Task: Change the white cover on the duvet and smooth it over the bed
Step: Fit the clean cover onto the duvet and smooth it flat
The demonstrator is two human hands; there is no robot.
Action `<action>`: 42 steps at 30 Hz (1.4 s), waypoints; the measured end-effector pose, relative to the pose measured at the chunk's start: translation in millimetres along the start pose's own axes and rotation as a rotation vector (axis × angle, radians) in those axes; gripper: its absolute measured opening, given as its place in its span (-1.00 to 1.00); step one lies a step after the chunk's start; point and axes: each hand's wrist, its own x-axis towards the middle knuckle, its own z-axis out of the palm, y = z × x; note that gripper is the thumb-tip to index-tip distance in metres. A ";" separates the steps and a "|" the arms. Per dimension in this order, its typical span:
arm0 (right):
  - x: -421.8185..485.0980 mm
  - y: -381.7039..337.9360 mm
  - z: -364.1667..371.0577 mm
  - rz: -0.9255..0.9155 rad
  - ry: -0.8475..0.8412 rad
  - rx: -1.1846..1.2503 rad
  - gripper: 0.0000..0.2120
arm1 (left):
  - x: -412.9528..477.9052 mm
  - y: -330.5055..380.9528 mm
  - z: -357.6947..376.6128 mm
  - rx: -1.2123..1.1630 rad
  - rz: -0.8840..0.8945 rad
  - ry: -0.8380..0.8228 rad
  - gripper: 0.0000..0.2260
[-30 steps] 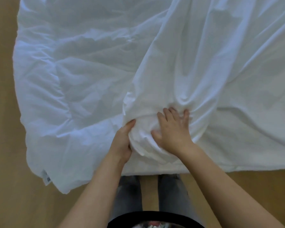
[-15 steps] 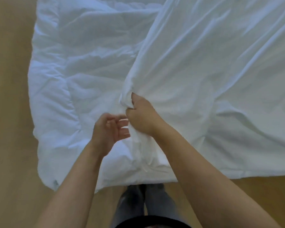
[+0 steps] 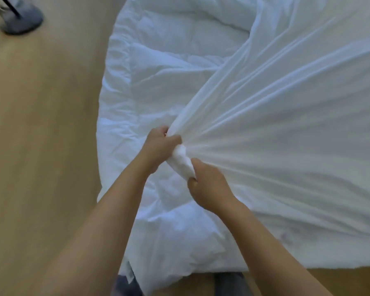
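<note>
Left hand (image 3: 158, 147), right hand (image 3: 209, 189) gripping cover (image 3: 286, 129) bunched between them

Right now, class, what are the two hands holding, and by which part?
The left hand and right hand both grip the thin white fabric cover by one bunched-up gather at its edge.

Thin white cloth cover (image 3: 286, 129), smooth and taut in fine pleats, puffy matt quilted duvet (image 3: 169, 67), crumpled, matt tan wood-look floor (image 3: 41, 124)
</note>
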 end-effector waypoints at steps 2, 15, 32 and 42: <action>16.6 -13.2 32.3 0.169 0.002 -0.124 -0.78 | 12.9 -22.5 -25.4 0.156 0.007 -0.060 -0.90; 80.9 -210.9 192.1 0.483 0.100 0.030 -0.53 | 8.3 -135.3 -324.5 0.461 0.032 -0.360 -0.90; 354.2 -334.5 143.9 0.238 -0.096 -0.116 -0.70 | 224.8 -12.7 -463.7 0.626 -0.025 -0.422 -0.92; 595.1 -373.3 14.2 0.198 -0.110 -0.149 -0.72 | 454.4 149.3 -510.0 0.639 0.058 -0.401 -0.96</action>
